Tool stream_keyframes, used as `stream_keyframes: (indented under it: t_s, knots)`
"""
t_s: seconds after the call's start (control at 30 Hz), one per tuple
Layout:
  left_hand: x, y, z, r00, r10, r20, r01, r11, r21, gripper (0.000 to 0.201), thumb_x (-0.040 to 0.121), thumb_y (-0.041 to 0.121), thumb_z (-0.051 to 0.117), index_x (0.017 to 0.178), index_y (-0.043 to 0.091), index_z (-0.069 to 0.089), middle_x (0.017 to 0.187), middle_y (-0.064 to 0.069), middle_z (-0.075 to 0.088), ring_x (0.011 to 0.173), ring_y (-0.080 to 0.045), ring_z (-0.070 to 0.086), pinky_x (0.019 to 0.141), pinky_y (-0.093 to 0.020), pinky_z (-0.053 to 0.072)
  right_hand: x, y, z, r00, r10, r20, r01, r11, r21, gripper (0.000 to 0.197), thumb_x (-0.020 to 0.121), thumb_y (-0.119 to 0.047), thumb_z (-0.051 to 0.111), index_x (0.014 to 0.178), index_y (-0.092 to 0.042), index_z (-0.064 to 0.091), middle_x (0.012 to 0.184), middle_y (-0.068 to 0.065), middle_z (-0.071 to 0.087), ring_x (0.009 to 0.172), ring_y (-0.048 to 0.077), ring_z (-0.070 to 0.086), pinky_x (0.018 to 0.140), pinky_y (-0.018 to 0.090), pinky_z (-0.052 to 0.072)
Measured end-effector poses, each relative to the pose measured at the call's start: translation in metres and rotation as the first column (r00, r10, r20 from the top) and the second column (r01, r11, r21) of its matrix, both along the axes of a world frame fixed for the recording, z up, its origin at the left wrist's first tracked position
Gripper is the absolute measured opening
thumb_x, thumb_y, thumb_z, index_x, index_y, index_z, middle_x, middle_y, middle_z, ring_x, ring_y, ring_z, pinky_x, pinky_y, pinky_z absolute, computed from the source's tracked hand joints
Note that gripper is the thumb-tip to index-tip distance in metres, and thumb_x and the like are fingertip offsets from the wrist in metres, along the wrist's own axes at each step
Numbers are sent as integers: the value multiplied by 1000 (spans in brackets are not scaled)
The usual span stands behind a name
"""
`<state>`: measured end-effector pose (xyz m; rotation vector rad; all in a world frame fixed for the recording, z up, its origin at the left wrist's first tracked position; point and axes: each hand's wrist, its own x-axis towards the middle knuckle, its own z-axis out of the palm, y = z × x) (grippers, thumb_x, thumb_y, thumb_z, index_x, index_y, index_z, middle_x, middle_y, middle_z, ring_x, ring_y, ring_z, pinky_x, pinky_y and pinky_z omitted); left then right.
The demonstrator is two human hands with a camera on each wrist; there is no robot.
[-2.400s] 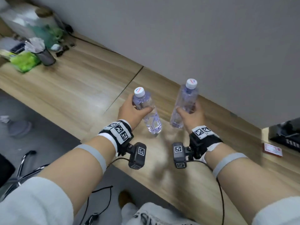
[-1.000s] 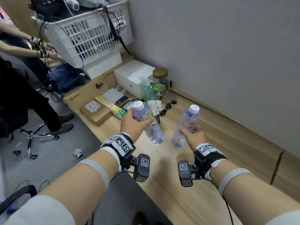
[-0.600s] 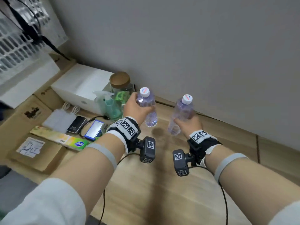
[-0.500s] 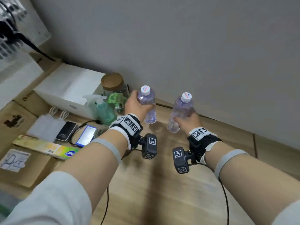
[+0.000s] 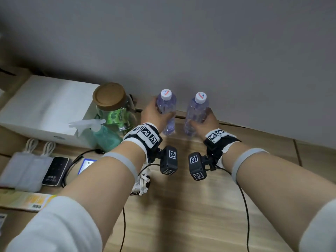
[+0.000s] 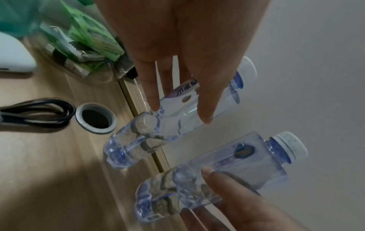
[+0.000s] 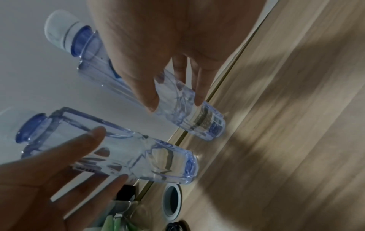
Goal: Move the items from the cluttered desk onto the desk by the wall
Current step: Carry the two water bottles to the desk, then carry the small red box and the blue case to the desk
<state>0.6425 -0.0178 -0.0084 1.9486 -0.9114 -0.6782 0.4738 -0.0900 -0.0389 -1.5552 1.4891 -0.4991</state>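
Now 2 clear water bottles stand side by side on the wooden desk (image 5: 181, 206), close to the grey wall: the left hand (image 5: 151, 114) grasps the left bottle (image 5: 166, 110), the right hand (image 5: 206, 120) grasps the right bottle (image 5: 195, 113). Just left stands a lidded jar (image 5: 112, 106).

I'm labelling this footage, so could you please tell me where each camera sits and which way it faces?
Head: worn high, looking forward and down at the desk by the wall; both forearms, left hand and right hand show.
Left wrist: looks along the left hand's fingers at its bottle.
Right wrist: looks along the right hand's fingers at its bottle.
Shared: both wrist views show both bottles and the desk's cable hole.
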Motion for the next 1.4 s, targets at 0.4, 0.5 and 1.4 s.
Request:
stream_keyframes:
  t_s: [0.4,0.5,1.4]
  knots:
    - [-62,18,-2,949,305,-76,-286,939,191,71,73,31,79,128,4,43,128,-16,53,114,-36,57,90,-38,48,-55,20,18,997,-77,-27,81,975,206,88,81,-51,70,148,-15,27,126,10,54,105,29,59,89,37,50]
    - [-106,24,2,930,351,-106,-324,922,211,78,70,33,77,131,3,38,133,-22,46,116,-40,53,95,-43,47,-108,30,27,990,-139,19,128,952,278,91,70,-59,71,142,-17,37,124,11,59,110,30,65,94,48,55]
    - [-899,137,184,450,-718,-531,797,591,-123,6,93,12,56,93,11,61,89,-6,67,80,-21,67,73,-32,56,-874,312,194,334,-726,602,807,549,215,20,96,-21,64,108,-5,61,87,10,64,82,23,68,82,35,56]
